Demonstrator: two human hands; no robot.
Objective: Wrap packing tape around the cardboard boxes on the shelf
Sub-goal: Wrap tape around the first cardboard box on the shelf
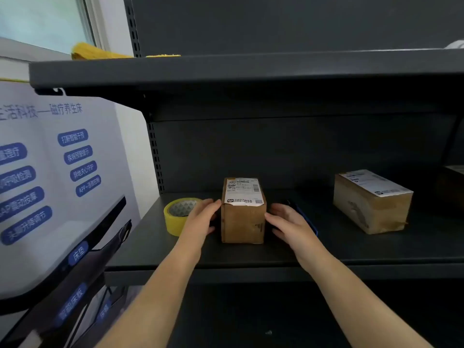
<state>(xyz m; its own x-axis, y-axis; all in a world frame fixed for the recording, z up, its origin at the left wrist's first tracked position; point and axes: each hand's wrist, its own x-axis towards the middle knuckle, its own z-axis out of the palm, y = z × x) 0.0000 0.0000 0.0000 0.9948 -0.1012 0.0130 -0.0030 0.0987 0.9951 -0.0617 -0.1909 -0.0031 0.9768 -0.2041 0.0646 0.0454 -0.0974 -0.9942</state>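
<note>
A small brown cardboard box (243,222) with a white shipping label on top stands on the dark shelf (251,257). My left hand (200,218) lies against the box's left side with straight fingers. My right hand (288,222) reaches its fingertips to the box's right side, fingers relaxed. A yellow roll of packing tape (177,217) lies on the shelf just left of my left hand, partly hidden by it. A second, larger cardboard box (371,204) with a label sits further right on the same shelf.
A thin blue-edged dark object (307,219) lies on the shelf behind my right hand. The upper shelf (226,69) overhangs above, with yellow material (95,52) on it. A printed poster (50,172) stands at the left. Another box edge (452,187) shows at far right.
</note>
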